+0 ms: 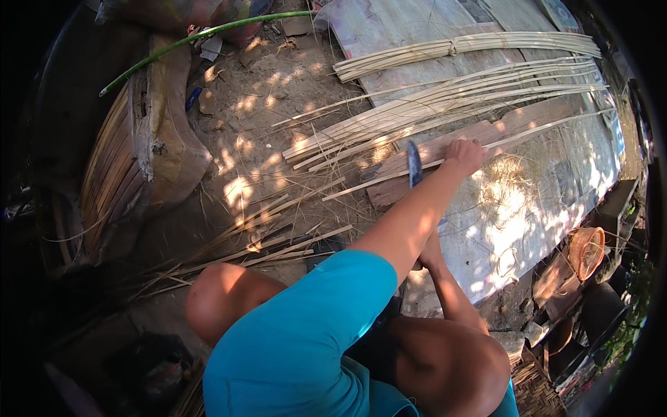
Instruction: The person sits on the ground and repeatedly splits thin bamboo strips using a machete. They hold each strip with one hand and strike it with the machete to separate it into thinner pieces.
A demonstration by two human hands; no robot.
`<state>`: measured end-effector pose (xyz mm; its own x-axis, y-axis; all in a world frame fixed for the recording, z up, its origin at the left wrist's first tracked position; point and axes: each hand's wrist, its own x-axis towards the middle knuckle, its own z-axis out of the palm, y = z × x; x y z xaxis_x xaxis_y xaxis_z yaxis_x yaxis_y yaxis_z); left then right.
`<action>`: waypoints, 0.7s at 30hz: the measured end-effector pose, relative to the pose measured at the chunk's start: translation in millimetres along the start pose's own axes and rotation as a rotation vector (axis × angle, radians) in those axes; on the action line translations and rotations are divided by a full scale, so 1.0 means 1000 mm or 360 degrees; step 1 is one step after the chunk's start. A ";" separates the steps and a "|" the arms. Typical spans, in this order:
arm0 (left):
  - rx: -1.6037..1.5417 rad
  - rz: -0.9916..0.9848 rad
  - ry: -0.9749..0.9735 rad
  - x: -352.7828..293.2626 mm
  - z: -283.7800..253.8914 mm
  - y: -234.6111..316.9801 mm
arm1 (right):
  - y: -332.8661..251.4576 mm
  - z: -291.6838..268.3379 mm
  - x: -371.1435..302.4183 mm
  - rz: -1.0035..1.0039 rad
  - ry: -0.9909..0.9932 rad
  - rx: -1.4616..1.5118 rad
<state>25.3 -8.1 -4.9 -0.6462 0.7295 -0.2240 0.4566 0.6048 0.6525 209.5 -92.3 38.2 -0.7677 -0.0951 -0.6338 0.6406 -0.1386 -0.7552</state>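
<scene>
My left arm, in a teal sleeve, reaches across to the right. Its hand (467, 154) is closed on a long, thin bamboo strip (379, 182), over a weathered wooden board (434, 144). My right hand (429, 253) is lower, partly hidden under the left forearm, and its fingers are curled around the handle of a knife. The knife blade (415, 164) points away from me and shows beyond the left forearm, against the strip between the board's near end and my left hand. The middle of the knife is covered by my arm.
Loose bamboo strips (417, 111) lie fanned across a pale sheet (556, 181), below a tied bundle of strips (458, 46). More strips (278, 247) are scattered by my knee. A green stalk (201, 36) lies upper left by a wooden piece (170, 132); an orange-brown bowl (587, 252) sits at right.
</scene>
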 end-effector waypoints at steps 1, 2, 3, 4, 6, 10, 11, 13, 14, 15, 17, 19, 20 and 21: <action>-0.0014 0.0003 -0.0017 0.002 -0.002 0.003 | 0.013 -0.007 0.009 -0.0161 0.0178 -0.0017; -0.0018 0.0013 -0.0016 0.009 -0.007 0.006 | 0.026 -0.015 0.017 -0.0320 0.0364 -0.0048; -0.0029 -0.0010 -0.0040 0.007 -0.003 0.007 | 0.050 -0.006 0.018 -0.0591 0.0454 -0.0524; -0.0037 -0.0034 -0.0054 0.006 -0.001 0.003 | 0.047 0.017 0.019 -0.0583 0.0627 -0.0657; -0.0018 -0.0045 -0.0029 0.012 -0.006 0.002 | 0.034 0.064 0.018 -0.0513 0.0979 -0.0904; 0.0013 -0.0011 0.0059 0.009 -0.006 -0.002 | -0.003 -0.014 -0.005 0.0133 0.0098 0.0127; 0.0021 0.0023 0.0080 0.009 -0.006 -0.003 | 0.007 0.002 -0.002 -0.0100 0.0375 -0.0051; 0.0000 0.0020 0.0057 0.012 -0.006 0.003 | 0.032 0.080 -0.004 -0.0738 0.1160 -0.0881; 0.0002 -0.0001 0.0041 0.009 -0.007 -0.004 | 0.035 0.088 0.001 -0.1070 0.1049 -0.1156; -0.0007 0.0002 0.0041 0.010 -0.010 0.001 | 0.035 0.091 0.003 -0.1409 0.0990 -0.1420; -0.0005 -0.0043 0.0035 0.004 -0.009 -0.003 | 0.000 0.032 -0.011 -0.0154 -0.0299 -0.0329; -0.0001 -0.0045 0.0074 0.003 -0.009 -0.003 | 0.001 0.035 -0.017 -0.0031 -0.0463 -0.0235; -0.0001 -0.0046 0.0092 0.002 -0.009 -0.004 | 0.004 0.048 -0.013 -0.0072 -0.0532 -0.0262; -0.0044 -0.0065 0.0028 -0.006 0.000 -0.004 | 0.013 0.060 -0.018 -0.0069 -0.0613 -0.0280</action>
<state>27.0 -14.5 -5.6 -0.6748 0.6985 -0.2381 0.4125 0.6246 0.6631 231.1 -152.0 49.7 -0.7225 -0.4589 -0.5172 0.5750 0.0166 -0.8180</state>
